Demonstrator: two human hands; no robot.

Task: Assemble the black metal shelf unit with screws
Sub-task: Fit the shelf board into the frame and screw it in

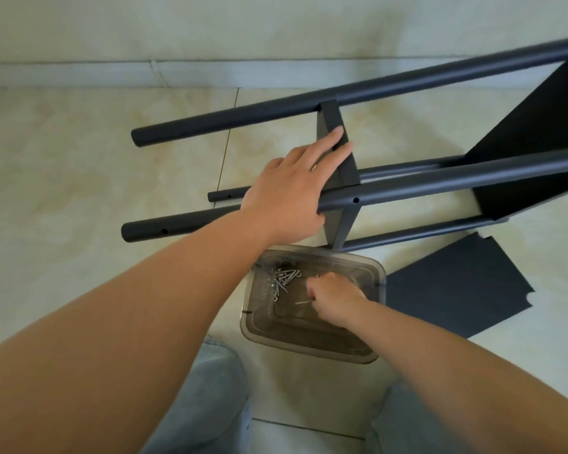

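The black metal shelf unit (407, 181) lies on its side on the tiled floor, its round posts running left to right. My left hand (295, 181) rests on a narrow shelf panel (333, 122) set between the posts, thumb hooked under the near upper post (440, 183). My right hand (333, 298) is inside a clear plastic tray (379, 273), fingers pinched on a thin silver screw (304, 302). A pile of screws and washers (284, 278) lies in the tray's far left corner. A larger black shelf (532, 132) sits fixed at the right.
A loose black shelf panel (456, 283) lies flat on the floor to the right of the tray. A wall and skirting board (112, 73) run along the far side. My knees in light jeans (210, 398) are at the bottom.
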